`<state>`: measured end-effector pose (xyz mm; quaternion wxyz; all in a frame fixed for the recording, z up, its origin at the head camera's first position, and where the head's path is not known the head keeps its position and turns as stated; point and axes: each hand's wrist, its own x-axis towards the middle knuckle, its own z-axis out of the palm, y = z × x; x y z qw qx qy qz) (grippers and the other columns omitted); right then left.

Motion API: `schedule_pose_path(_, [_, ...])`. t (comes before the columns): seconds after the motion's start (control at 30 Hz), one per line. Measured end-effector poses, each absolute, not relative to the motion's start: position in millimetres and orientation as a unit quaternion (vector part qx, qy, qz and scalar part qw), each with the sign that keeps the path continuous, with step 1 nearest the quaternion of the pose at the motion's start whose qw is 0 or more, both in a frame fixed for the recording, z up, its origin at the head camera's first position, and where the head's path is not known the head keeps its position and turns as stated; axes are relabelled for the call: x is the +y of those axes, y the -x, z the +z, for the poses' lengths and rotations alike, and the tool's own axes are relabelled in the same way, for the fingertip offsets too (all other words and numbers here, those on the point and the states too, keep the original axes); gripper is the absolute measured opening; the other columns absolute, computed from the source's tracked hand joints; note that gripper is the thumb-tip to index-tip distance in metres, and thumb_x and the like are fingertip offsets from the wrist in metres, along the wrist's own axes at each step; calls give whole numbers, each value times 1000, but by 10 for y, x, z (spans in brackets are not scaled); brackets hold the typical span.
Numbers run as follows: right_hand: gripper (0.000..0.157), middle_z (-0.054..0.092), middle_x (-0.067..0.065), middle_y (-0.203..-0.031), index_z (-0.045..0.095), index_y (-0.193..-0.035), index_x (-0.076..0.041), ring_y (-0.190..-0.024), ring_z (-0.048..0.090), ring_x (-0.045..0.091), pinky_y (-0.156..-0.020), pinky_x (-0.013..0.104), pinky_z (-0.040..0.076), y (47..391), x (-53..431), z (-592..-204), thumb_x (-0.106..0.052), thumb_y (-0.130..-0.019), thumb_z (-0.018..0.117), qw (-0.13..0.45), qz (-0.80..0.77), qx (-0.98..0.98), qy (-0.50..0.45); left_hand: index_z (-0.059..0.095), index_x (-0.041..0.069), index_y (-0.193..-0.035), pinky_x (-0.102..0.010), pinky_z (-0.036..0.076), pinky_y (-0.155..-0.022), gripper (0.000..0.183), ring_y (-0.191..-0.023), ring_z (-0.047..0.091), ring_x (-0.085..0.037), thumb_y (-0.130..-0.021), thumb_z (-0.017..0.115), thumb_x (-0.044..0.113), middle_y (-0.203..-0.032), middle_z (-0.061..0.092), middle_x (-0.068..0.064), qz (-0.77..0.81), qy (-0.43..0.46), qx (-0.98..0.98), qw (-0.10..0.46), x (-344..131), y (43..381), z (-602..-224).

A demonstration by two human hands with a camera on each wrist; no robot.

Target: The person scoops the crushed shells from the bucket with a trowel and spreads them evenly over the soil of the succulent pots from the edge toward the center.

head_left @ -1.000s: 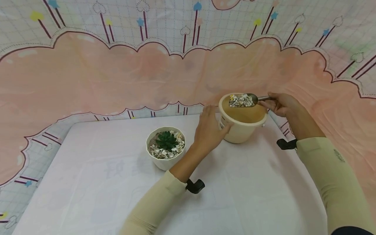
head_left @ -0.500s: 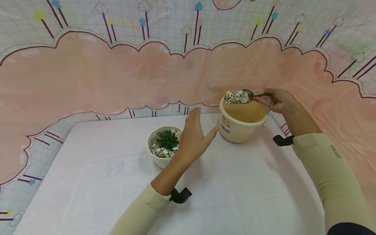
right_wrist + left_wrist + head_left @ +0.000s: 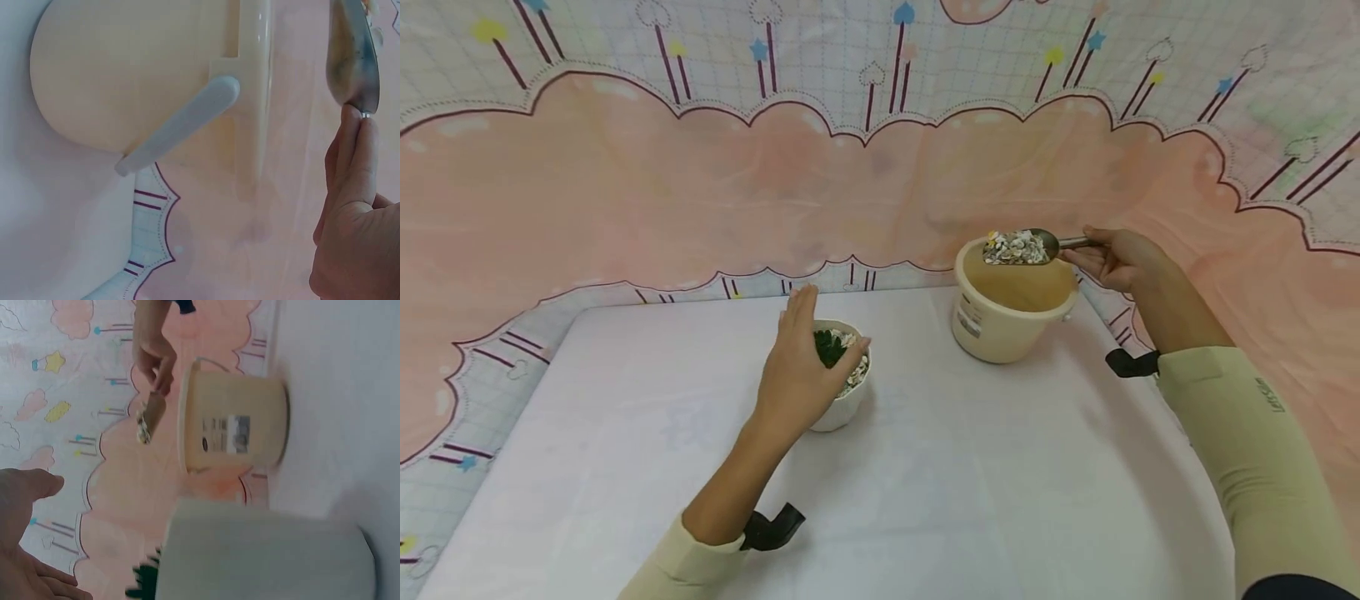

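Note:
My right hand holds the handle of a metal scoop, heaped with pale stone or shell chips. The scoop is level above the mouth of a cream bucket. Over at the left, my left hand is above a white faceted pot, fingers straight and thumb spread away. A green succulent stands in the pot among similar chips, partly covered by that hand. In the left wrist view, the hand looks apart from the pot's wall.
A white-covered table carries the pot and bucket. Its back edge meets a patterned pink cloth. The bucket's grey handle hangs down its side. A black wrist camera sticks out from the left wrist.
My left hand has moved left from beside the bucket to over the plant pot. The loaded scoop has risen slightly above the bucket, still in my right hand.

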<state>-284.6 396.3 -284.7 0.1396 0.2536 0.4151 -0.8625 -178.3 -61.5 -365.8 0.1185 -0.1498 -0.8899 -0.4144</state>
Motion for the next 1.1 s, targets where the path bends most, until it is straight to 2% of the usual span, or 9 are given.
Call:
schedule_pose_path(0.3, [37,75,29,-90,71,-94,7,-82,78,38,-81,36,62,2791,3638,-2819,-17,-112,50,161,-869,426,-195,15,3,-168,-70,18,-120,111,-159,8,-41,-92,78,54,-173,16,-17,-399,114,-905,98,-1072,1678,-3870])
schedule_pose_path(0.67, [28,74,31,-91,65,-96,3,-80,78,38,-79,38,62,2877,3070,-2937,-13,-112,49,202,-860,440,-161,13,1,-168,-68,18,-120,125,-160,7,-39,-82,88,53,-174,13,-19,-401,94,-909,62,-1134,1625,-4035])
schedule_pose_path(0.8, [31,74,30,-90,68,-98,4,-80,78,38,-79,38,62,2940,2901,-3011,-13,-113,46,211,-853,452,-151,14,-2,-167,-67,21,-120,128,-159,8,-40,-80,90,54,-173,14,-22,-395,87,-913,56,-1135,1612,-4102])
schedule_pose_path(1.1, [46,74,29,-87,69,-89,9,-77,78,36,-76,37,62,3054,2539,-3121,-11,-115,37,240,-840,470,-127,16,-5,-165,-66,22,-120,132,-158,11,-44,-76,91,56,-171,16,-26,-392,67,-916,49,-1121,1596,-4228])
